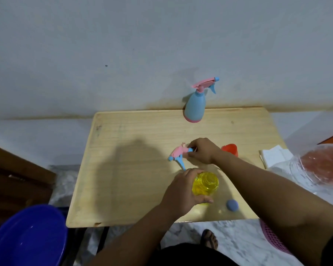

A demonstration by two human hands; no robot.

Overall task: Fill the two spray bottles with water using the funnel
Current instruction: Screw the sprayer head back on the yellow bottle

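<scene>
Now: 2 bottles – blue [195, 104], yellow [206, 184] | 1 funnel [230, 149] | 1 spray head [178, 153]

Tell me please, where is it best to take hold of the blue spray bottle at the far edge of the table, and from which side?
Grip the blue spray bottle at its narrow neck, just under the pink trigger head. It stands upright, and its body widens downward, so the neck probably fits a hand best. Come from the left or the front: the nozzle points right, and the wall is close behind.

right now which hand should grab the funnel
Probably the right hand: it's beside the orange funnel and only pinching the detached spray head. The left hand is steadying the yellow bottle.
</scene>
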